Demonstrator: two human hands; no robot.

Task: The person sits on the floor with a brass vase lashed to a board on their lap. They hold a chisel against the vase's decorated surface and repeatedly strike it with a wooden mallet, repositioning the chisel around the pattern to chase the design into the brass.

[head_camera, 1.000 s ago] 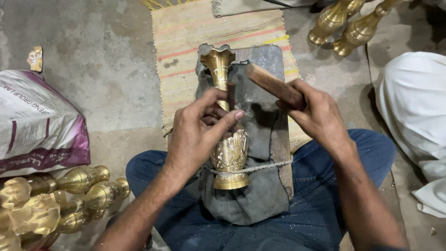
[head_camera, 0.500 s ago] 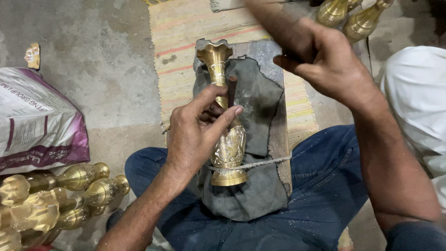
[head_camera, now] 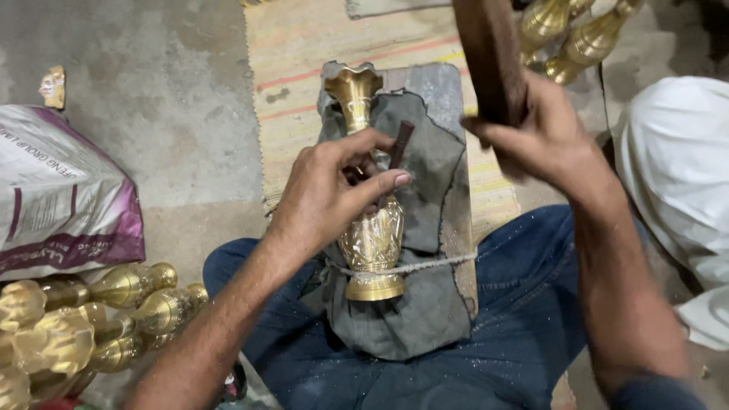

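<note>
Two bare forearms, no sleeves reaching wrists. Left hand and right hand ungloved, without rings, watch or bands in sight. Nails short, thumbnail on left pale and trimmed. Dark blue cuff or sleeve edge showing at lower right, near right elbow. Blue jeans on crossed legs, denim dusted with fine pale specks, seams faintly visible along thighs.

Brass vase lying on grey cloth, rope-tied; punch upright against it.
</note>
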